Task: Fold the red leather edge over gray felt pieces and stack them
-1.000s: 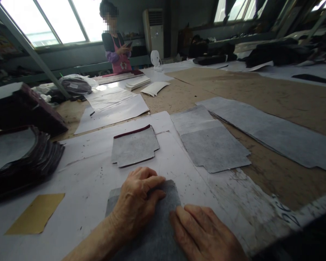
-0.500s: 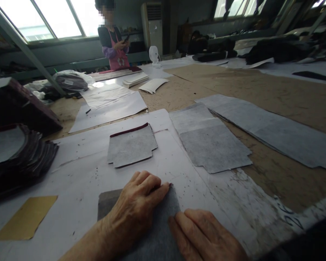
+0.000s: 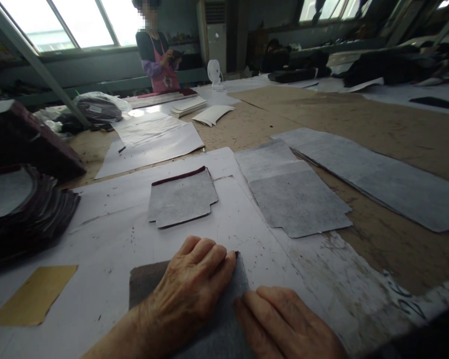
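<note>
A grey backed sheet piece point(image 3: 228, 319) lies in front of me on white paper, partly hidden under my hands. My left hand point(image 3: 194, 286) has its fingers bent and pressed together at the top edge, where a bit of dark red shows at the corner by the fingertips. Held against the right edge, my right hand point(image 3: 284, 321) has closed fingers, with the thumb side on the sheet. Beyond them lies a smaller-looking grey piece point(image 3: 183, 197) with a dark red folded strip along its top. To its right rest more grey pieces point(image 3: 295, 194) with notched corners.
A stack of dark curved pieces point(image 3: 52, 214) and a dark block point(image 3: 33, 134) stand at left. A tan card point(image 3: 33, 296) lies nearer. Long grey panels point(image 3: 377, 174) spread to the right. Farther off are a small white fan point(image 3: 214, 74) and a person in a pink apron point(image 3: 164, 70).
The view has shifted slightly. My left fingers have curled a little more at the top corner, while my right hand stays at the right edge. The person behind has moved their hands slightly.
</note>
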`<state>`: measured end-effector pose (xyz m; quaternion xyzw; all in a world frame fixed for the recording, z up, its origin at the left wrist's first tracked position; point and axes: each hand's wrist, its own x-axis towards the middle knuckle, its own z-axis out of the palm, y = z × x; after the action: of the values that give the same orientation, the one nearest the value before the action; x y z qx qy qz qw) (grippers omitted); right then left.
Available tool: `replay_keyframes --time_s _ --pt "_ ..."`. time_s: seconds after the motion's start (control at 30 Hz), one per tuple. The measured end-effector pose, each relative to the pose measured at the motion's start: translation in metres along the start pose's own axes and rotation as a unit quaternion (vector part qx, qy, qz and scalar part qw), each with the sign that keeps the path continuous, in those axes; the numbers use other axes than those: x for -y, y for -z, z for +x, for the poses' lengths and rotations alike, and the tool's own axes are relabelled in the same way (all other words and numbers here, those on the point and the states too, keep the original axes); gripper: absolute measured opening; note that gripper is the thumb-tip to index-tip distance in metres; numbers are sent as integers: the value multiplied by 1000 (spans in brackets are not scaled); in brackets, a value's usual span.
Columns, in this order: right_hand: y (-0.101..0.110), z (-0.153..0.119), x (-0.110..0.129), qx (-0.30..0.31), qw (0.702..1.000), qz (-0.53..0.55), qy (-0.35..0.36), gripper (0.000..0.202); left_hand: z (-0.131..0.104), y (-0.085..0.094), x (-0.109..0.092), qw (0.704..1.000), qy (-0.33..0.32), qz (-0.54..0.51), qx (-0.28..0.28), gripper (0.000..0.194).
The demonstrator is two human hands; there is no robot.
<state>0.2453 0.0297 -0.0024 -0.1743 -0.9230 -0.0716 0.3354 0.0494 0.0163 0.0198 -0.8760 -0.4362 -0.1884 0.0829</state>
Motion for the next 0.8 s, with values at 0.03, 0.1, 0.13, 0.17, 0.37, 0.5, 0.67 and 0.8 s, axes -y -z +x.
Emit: replay_keyframes --time_s 0.03,0.1,0.13,0.17,0.37,0.5,0.67,0.8 --pt "2 1 -4 -6 999 33 -14 31 0 0 0 1000 -3 5 5 30" --pt "7 5 -13 -16 993 98 -60 29 1 0 0 1000 -3 9 3 31" --pt "8 8 -18 -20 989 119 -86 29 1 0 0 1000 -3 6 -1 31" --pt "8 12 -22 -21 985 130 -108 30 2 0 0 1000 -4 2 -6 31" --pt "-4 26 -31 11 985 129 -114 33 1 -2 2 999 4 -27 -23 30" --pt "-7 23 -28 5 992 91 -90 33 1 -4 2 998 10 -29 -51 28" --pt "-6 20 -25 14 997 34 -68 37 1 -6 5 991 46 -54 -109 24" --pt "-6 22 -24 26 998 2 -60 40 -6 2 17 990 101 -74 -70 22"
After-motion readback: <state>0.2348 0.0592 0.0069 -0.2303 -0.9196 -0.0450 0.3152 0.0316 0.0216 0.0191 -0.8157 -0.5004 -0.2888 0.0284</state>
